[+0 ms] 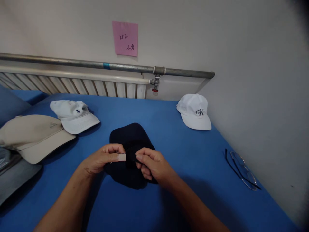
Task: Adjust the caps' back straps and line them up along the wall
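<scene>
A dark navy or black baseball cap (130, 134) lies on the blue bed surface in front of me, its inner side partly in shadow. My left hand (102, 158) pinches the cap's near edge from the left, and a small pale rectangular piece (122, 157), perhaps a buckle or tag, shows at its thumb tip. From the right, my right hand (153, 163) grips the cap's dark strap (131, 155) between thumb and curled fingers. The two hands are a short gap apart. Dark fabric and shadow hide the details of the strap's fastening.
At left are a white cap (79, 117), a beige cap (36, 135) and a grey cap (19, 175). A white cap with dark letters (195, 112) sits back right, with glasses (242, 170) near the right edge. A radiator (91, 86) and pipe (79, 62) run behind.
</scene>
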{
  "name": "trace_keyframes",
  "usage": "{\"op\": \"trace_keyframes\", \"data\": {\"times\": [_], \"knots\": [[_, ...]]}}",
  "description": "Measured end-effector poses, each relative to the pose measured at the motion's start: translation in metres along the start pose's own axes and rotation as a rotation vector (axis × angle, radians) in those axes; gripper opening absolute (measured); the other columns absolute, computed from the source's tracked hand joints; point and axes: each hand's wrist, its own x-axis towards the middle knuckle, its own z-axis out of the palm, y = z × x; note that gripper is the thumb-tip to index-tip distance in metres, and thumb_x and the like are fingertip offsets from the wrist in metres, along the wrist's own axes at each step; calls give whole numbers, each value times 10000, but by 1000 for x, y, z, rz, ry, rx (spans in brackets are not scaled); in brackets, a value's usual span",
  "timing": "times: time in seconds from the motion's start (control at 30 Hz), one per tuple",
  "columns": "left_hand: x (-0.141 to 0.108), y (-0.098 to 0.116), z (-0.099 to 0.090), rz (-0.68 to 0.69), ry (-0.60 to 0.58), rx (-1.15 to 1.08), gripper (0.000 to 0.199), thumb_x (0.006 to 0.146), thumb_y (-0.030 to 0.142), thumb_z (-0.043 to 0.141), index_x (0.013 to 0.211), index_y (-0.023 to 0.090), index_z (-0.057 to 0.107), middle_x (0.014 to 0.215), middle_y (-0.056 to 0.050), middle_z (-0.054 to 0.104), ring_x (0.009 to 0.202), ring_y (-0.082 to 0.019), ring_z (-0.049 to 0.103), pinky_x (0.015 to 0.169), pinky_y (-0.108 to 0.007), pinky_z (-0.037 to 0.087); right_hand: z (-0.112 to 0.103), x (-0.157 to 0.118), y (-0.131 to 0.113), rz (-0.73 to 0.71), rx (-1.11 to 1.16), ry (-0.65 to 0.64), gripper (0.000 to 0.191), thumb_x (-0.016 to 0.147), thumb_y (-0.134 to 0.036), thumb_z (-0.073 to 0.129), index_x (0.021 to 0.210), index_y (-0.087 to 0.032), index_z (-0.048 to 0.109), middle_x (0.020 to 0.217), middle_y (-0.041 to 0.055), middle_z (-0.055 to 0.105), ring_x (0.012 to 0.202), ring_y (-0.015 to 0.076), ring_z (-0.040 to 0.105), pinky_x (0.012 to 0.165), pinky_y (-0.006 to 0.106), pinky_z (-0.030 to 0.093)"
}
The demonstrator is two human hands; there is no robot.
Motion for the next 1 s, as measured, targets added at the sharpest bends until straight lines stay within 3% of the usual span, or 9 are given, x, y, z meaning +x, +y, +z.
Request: {"op": "trace_keyframes", "data": {"times": [0.17,1.0], "knots": [[0,-1,-1,5,-25,-3,271,695,372,766,677,144,620,556,53,462,479,-51,335,456,-187,224,4,0,1,58,-3,-22,118,810,-265,596,740,-173,575,596,-60,522,375,13,350,345,158,251],[0,3,3,-5,-20,52,225,666,329,760,651,145,632,569,39,492,503,-64,350,466,-193,242,1,2,6,57,-13,-110,132,811,-279,608,741,-167,596,595,-59,514,381,8,340,351,155,244]]}}
